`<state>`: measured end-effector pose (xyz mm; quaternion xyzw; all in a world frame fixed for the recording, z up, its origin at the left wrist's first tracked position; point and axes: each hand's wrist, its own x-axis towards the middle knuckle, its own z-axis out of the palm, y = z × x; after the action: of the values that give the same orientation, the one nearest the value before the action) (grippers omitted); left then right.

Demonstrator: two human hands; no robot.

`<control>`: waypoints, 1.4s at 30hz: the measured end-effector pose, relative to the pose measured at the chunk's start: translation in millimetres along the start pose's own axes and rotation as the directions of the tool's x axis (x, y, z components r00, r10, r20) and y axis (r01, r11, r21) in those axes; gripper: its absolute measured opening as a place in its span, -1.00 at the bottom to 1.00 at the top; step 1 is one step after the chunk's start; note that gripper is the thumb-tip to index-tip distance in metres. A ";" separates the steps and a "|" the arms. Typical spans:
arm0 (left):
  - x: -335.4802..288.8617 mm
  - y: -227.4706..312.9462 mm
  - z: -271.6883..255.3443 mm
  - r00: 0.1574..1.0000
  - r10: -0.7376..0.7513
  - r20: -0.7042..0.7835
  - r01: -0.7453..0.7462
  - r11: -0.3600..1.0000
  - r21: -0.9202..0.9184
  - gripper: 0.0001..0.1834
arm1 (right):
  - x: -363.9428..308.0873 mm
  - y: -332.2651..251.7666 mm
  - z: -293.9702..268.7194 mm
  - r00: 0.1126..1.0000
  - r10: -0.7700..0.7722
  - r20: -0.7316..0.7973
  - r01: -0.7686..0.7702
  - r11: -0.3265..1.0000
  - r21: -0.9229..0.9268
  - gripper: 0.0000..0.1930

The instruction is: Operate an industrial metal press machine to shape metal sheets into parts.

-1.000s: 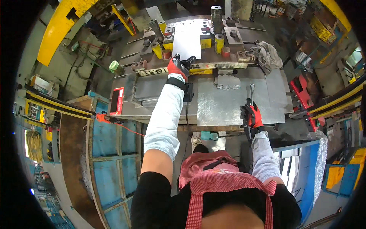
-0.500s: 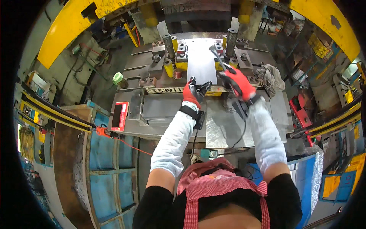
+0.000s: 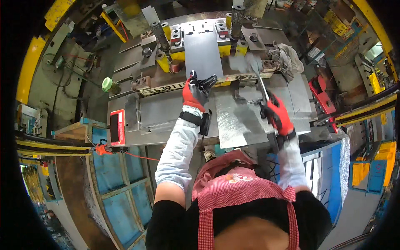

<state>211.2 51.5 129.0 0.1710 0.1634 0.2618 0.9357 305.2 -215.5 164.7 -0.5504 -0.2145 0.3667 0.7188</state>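
My left hand (image 3: pixel 197 92), in a red and black glove, is open at the near edge of a grey metal sheet (image 3: pixel 202 49). Its thumb and fingers are apart; whether they touch the sheet I cannot tell. The sheet lies in a die (image 3: pixel 178 54) with yellow blocks and upright posts. In my right hand (image 3: pixel 276 113), also gloved, is a long-handled tool (image 3: pixel 261 82) with a thin shaft. Motion smears its head, so its kind is unclear. That hand is above a larger flat metal sheet (image 3: pixel 233 125) on the near right of the bench.
A red-framed dark panel (image 3: pixel 117 127) lies at the bench's left edge. Beyond it stands a green-capped bottle (image 3: pixel 108 85). A grey rag (image 3: pixel 287 62) is heaped at the right, near a red metal part (image 3: pixel 321 96). Yellow machine framing (image 3: pixel 31 71) curves along the upper left.
My right hand has drawn back toward me, carrying the tool off the metal sheet in the die. My left hand stays by that sheet's near edge. The whole view has shifted.
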 end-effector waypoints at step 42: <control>-177.0 -6.6 -170.9 0.931 0.348 -0.113 0.350 -0.754 0.557 -0.42 | -59.7 119.4 -103.6 0.958 0.222 -0.183 -0.125 0.893 0.431 -0.56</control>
<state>3.2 -10.3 12.8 0.8780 0.4684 -0.0443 0.0880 306.1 -311.8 25.8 -0.4401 0.0023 0.4016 0.8031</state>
